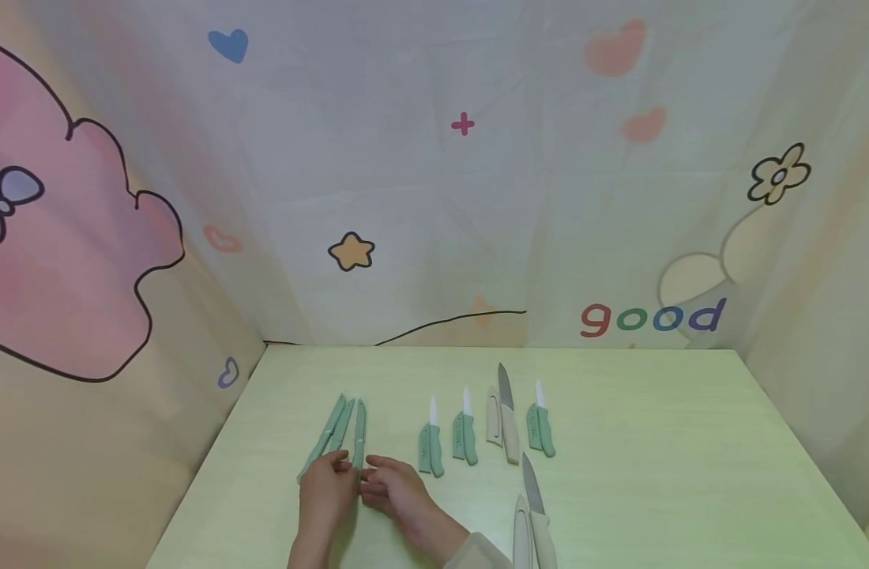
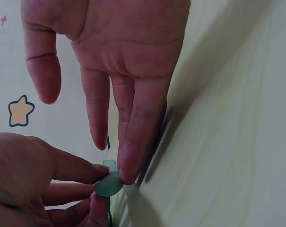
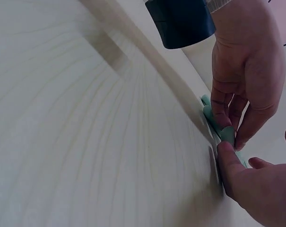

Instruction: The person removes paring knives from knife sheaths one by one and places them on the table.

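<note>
A green sheathed paring knife (image 1: 360,427) lies between my two hands at the left of the table. My left hand (image 1: 325,491) is at its left side, fingers mostly straight, a fingertip touching the handle end (image 2: 108,185) in the left wrist view. From the other side, my right hand (image 1: 408,496) pinches that handle end, a fingertip on each side of it. Two more green knives in sheaths, an outer one (image 1: 324,438) and an inner one (image 1: 341,425), lie slanted just left of it, partly behind my left hand.
Right of my hands, three green-handled knives (image 1: 436,454) (image 1: 469,442) (image 1: 544,433) with white blades lie beside their green sheaths. Two beige-handled knives (image 1: 509,436) (image 1: 541,533) with grey blades lie beside beige sheaths (image 1: 494,417). A printed curtain (image 1: 420,174) hangs behind the table (image 1: 690,474).
</note>
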Available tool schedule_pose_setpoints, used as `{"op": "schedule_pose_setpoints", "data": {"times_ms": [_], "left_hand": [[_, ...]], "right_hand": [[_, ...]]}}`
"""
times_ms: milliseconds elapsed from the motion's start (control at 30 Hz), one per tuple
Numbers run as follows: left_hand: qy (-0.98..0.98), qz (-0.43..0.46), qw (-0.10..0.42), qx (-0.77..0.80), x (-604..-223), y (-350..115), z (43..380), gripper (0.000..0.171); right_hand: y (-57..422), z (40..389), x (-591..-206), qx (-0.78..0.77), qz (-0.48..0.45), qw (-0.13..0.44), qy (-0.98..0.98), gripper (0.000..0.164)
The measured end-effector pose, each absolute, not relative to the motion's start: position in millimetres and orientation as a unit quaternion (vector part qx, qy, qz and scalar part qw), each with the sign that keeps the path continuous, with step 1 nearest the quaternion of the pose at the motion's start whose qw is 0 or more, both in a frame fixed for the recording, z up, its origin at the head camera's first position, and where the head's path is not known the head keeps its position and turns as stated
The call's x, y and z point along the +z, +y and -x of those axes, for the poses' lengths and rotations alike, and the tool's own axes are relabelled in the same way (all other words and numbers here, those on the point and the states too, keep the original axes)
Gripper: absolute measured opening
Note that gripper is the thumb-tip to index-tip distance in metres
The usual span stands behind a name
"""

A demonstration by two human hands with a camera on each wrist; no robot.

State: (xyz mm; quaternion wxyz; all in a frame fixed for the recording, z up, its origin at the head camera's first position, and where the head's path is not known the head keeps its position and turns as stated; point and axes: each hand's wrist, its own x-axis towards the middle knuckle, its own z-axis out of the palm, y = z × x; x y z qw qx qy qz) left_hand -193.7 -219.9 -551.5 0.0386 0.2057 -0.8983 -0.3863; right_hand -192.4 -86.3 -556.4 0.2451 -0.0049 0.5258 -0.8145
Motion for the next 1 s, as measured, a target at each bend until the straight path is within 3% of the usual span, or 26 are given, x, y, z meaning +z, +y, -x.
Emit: {"op": "schedule_pose_setpoints", "data": {"times_ms": [567,1000], "left_hand": [[-0.892,-0.157,0.044,-0.422,-544,-216,180,0.033],[-0.859,-0.122,0.03,-0.496,-533,-198,159,0.031]], "right_hand": [[-73,187,-551,-0.792,0.031,0.229,0.566,0.052],[-51,188,-556,-0.767,0.06,0.214,0.602,0.031]]}}
